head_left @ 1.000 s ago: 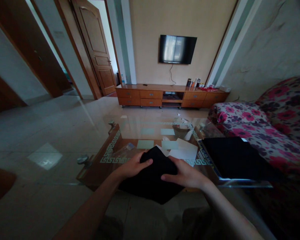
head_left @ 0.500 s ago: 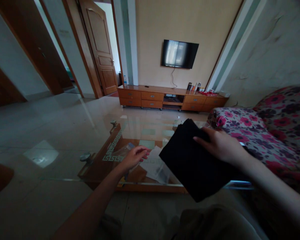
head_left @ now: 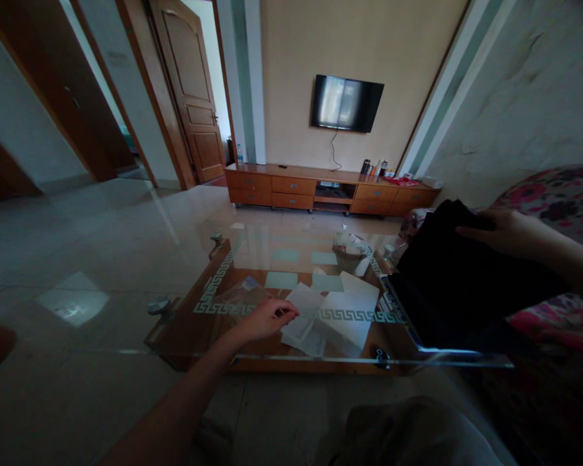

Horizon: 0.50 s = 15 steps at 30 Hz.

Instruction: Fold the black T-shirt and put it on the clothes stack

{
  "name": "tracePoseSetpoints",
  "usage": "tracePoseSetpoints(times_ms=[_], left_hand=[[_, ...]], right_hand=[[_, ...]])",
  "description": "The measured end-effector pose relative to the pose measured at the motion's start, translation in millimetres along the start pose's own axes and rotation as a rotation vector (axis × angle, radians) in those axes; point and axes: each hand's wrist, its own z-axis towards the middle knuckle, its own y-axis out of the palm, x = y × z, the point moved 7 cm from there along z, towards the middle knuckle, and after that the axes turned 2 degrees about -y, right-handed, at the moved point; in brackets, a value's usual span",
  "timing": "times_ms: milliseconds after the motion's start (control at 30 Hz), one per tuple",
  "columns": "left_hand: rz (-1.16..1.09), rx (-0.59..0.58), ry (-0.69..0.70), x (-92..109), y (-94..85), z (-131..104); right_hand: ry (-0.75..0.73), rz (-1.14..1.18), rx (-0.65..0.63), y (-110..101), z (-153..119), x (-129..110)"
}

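Note:
My right hand grips a folded piece of black cloth by its upper edge, the thumb on the near face. The cloth hangs at the right end of the glass table, over a dark flat stack with a blue and white edge. Whether the two touch I cannot tell. Above the near part of the tabletop is my left hand, loosely curled, with a gap between thumb and fingers and nothing visible in it. White papers lie behind and beside it, seen on or through the glass.
Toward the table's far right are a clear plastic bag and a container. A small black object shows near the front edge. The flowered sofa stands at right. Along the back wall runs a low wooden cabinet under a television.
My right hand has carried the black cloth right, off the middle of the table, uncovering papers and the small black object. My left hand has shifted slightly right and down, its fingers more curled.

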Motion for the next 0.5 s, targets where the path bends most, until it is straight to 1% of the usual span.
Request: tracePoseSetpoints(times_ms=[100,200,300,433,500], left_hand=[[0.037,-0.003,-0.001,-1.4,-0.3,-0.3],[0.062,-0.014,-0.01,-3.8,0.8,-1.6],[0.082,-0.026,-0.031,-6.8,2.7,-2.9],[0.102,-0.039,-0.036,-8.2,4.5,-3.6],[0.101,-0.043,-0.038,-9.4,5.0,-3.7]], right_hand=[[0.092,0.12,-0.058,13.2,-2.3,17.9],[0.193,0.239,-0.102,24.8,-7.0,30.5],[0.291,0.299,-0.156,41.2,-11.1,43.6],[0.308,0.298,-0.224,72.1,-16.6,63.9],[0.282,0.212,-0.172,82.4,-18.5,77.7]])
